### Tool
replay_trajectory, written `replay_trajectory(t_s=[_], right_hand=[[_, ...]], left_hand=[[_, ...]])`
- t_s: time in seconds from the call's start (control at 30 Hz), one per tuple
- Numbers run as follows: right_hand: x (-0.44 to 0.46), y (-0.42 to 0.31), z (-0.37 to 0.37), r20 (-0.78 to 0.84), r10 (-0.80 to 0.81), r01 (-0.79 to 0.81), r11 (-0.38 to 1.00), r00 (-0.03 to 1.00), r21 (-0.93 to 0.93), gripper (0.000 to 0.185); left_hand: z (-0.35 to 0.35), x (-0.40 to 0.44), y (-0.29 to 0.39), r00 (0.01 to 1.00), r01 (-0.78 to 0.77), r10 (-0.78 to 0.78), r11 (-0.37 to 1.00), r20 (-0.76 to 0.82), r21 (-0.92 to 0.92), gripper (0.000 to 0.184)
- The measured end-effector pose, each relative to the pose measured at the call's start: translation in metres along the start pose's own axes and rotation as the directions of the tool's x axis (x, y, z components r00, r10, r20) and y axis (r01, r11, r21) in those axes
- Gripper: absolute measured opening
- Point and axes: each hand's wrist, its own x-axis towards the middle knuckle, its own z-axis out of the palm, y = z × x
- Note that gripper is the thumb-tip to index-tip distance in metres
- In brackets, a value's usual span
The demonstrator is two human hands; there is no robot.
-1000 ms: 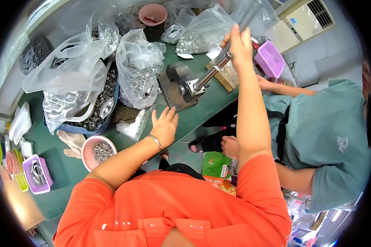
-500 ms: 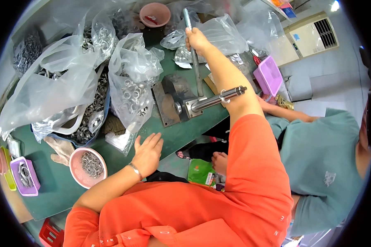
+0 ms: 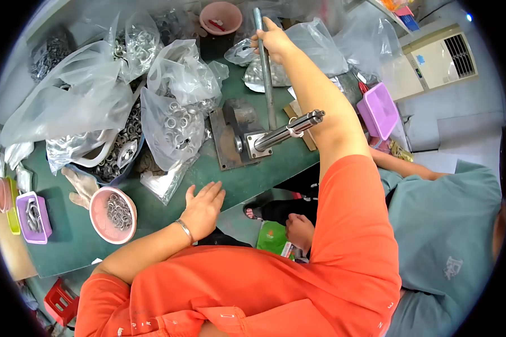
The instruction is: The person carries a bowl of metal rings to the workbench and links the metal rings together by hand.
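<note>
My right hand [image 3: 272, 42] is at the upper part of a long metal lever [image 3: 267, 84]. Its fingers curl loosely about the rod, and one finger sticks up away from it. The lever's lower end meets a small hand press [image 3: 239, 140], a dark metal block on a plate. From the press a shiny cylindrical shaft [image 3: 287, 133] points toward my right forearm, with a pale tie round it. Near the table's front edge my left hand [image 3: 203, 208] lies open, fingers spread, holding nothing. A metal bracelet [image 3: 184, 229] circles that wrist.
Left of the press are plastic bags of metal rings [image 3: 177, 126] and a blue-rimmed bin [image 3: 115, 181] of parts. A pink bowl [image 3: 98, 224] of small rings stands beside a glove [image 3: 80, 188]. A purple basket [image 3: 22, 219] is farther left. A co-worker in a green shirt [image 3: 433, 224] sits at right.
My right hand's grip on the lever has loosened, and one finger is now raised. My left hand stays open in nearly the same place. The whole view has shifted slightly.
</note>
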Motion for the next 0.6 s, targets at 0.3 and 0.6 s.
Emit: replay_trajectory(t_s=[0.3, 0.6], right_hand=[[-0.068, -0.045, -0.030, 0.056, -0.284, 0.233, 0.873, 0.957, 0.429, 0.040], [0.035, 0.030, 0.006, -0.201, -0.207, 0.110, 0.906, 0.957, -0.408, 0.041]], left_hand=[[0.006, -0.017, 0.016, 0.999, 0.033, -0.034, 0.998, -0.021, -0.052, 0.040], [0.013, -0.008, 0.013, 0.995, 0.028, -0.042, 0.989, -0.092, -0.147, 0.037]])
